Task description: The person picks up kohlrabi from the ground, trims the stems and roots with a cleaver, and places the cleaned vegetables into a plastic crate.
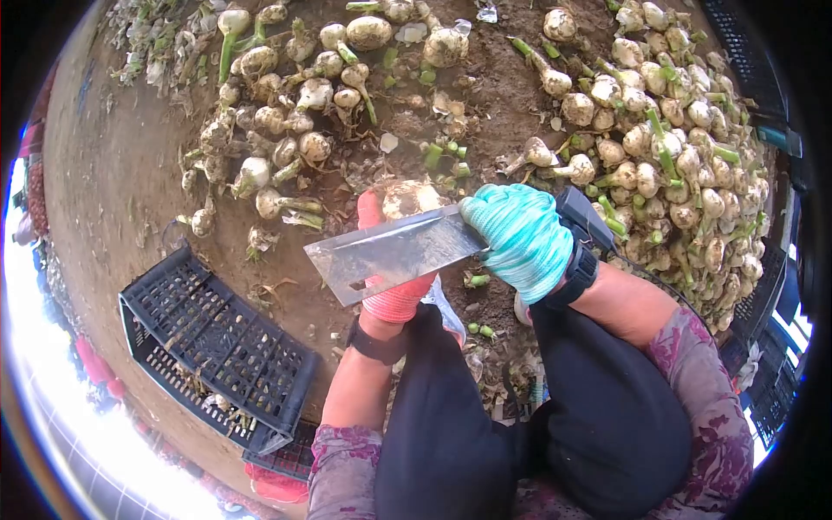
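Observation:
My right hand (523,238), in a turquoise knitted glove, is wrapped round the handle end of a cleaver (399,251). The broad, dirt-smeared blade points left and crosses in front of my left hand (397,303). That hand wears a red-pink glove and is closed on a garlic bulb (412,198), whose pale, earthy top shows just above the blade. Much of the left palm and the bulb's lower part are hidden behind the cleaver. Cut green stem pieces (446,154) lie on the soil just beyond.
A large heap of garlic bulbs (685,173) with stems covers the right side. Looser bulbs (286,121) lie at the upper left. A black plastic crate (221,338) lies tipped at the lower left; more black crates (747,52) stand along the right edge.

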Demonstrator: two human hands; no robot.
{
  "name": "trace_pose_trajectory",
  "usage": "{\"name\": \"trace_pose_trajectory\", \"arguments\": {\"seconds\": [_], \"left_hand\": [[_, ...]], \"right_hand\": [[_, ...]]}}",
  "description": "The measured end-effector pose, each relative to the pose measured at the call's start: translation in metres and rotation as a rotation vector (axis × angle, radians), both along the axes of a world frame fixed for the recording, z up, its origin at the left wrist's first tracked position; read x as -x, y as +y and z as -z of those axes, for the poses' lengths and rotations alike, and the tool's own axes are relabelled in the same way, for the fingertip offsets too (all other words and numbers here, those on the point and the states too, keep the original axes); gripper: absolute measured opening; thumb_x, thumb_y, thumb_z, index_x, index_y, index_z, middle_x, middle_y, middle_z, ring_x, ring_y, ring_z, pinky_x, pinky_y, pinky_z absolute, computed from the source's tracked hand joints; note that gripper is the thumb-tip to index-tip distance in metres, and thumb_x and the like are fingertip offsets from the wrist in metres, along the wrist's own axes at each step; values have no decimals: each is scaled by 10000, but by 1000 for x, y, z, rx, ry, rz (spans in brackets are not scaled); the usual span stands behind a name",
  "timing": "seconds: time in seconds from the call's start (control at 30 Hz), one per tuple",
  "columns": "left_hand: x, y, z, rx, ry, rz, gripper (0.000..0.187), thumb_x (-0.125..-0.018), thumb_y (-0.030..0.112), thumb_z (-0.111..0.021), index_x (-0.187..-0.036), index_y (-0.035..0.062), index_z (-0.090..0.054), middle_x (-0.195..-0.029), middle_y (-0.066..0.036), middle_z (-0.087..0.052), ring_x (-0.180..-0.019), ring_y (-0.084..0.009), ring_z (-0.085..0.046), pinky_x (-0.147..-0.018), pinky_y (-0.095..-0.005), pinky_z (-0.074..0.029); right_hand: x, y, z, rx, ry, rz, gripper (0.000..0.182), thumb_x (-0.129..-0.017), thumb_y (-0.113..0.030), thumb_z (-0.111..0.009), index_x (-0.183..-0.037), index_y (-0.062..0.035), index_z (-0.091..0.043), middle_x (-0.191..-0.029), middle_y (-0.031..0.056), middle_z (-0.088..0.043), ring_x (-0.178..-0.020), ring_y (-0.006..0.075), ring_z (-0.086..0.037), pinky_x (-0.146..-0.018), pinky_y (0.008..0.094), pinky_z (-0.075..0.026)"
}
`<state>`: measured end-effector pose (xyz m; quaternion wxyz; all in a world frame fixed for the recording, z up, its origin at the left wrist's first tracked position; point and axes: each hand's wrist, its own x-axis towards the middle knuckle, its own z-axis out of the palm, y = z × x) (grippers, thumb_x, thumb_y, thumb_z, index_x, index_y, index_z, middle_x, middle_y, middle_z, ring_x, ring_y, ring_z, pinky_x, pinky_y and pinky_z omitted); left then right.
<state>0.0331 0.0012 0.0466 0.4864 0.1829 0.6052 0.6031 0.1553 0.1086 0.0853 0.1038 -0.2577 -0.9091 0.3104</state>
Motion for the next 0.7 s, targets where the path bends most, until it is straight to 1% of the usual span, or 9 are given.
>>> {"name": "trace_pose_trajectory", "arguments": {"seconds": [0.1, 0.17, 0.27, 0.3, 0.43, 0.53, 0.6, 0.67, 0.7], "left_hand": [[0, -8, 7, -38, 256, 2, 690, -707, 118, -676, -1240, 16, -250, -1028, -101, -530, -937, -176, -522, -862, -306, -404], [-1, -13, 14, -139, -764, -224, 514, -721, 85, -622, -1156, 75, -349, -968, -74, -529, -878, -138, -535, -727, -277, -474], [-1, 1, -43, -56, 252, 127, 554, -624, 83, -690, -1096, 34, -406, -906, -70, -565, -818, -142, -559, -714, -266, -470], [1, 5, -47, -57, 324, 121, 557, -564, 78, -717, -1043, 7, -441, -845, -66, -586, -770, -137, -570, -701, -255, -468], [-3, 14, -22, 45, -68, -13, 627, -542, 98, -757, -1071, 12, -431, -999, -101, -533, -884, -119, -538, -776, -259, -449], [-4, 12, -6, 37, 256, 95, 655, -547, 127, -768, -1095, 30, -422, -1108, -113, -463, -957, -132, -508, -803, -249, -439], [1, 6, -3, 1, 449, 118, 635, -598, 132, -740, -1136, 45, -413, -1150, -114, -425, -949, -152, -510, -771, -243, -453], [11, -3, 6, -36, -548, -11, 570, -790, 380, -567, -1211, 57, -360, -1117, -94, -476, -1049, -186, -464, -854, -354, -430], [13, -1, -13, 245, -136, 150, 574, -834, 494, -406, -1205, 57, -370, -1128, -104, -472, -1030, -211, -475, -835, -398, -431]], "right_hand": [[2, 2, 5, -38, -59, -48, 147, -589, -101, -576, -724, -72, -523, -665, 88, -517, -644, 278, -545, -567, 361, -427], [-2, 6, 22, -36, -36, -9, 158, -580, -96, -580, -723, -66, -523, -654, 99, -511, -643, 280, -545, -573, 372, -428], [-8, 23, 56, 34, -563, 354, 128, -649, -80, -596, -753, -40, -534, -708, 136, -566, -674, 256, -590, -554, 330, -459], [-14, 23, 55, 188, -319, 518, 149, -668, -105, -614, -773, -27, -542, -705, 129, -582, -663, 228, -595, -561, 307, -464], [-5, 26, 25, 878, 79, 641, 322, -692, -266, -688, -841, 0, -586, -669, 72, -600, -599, 108, -532, -555, 251, -441], [5, 17, 5, 1272, 53, 493, 309, -729, -296, -665, -816, -6, -603, -640, 40, -588, -555, 99, -521, -521, 252, -431], [5, 14, 15, 1284, 23, 517, 261, -736, -258, -657, -842, -25, -610, -653, 29, -592, -537, 94, -514, -509, 257, -430], [8, 10, 8, 1085, 158, 530, 253, -713, -243, -670, -867, -50, -612, -659, 29, -595, -531, 89, -519, -512, 261, -434], [12, 13, -5, 1118, 37, 521, 258, -683, -219, -686, -873, -61, -614, -675, 32, -605, -571, 96, -539, -548, 261, -444]]}}
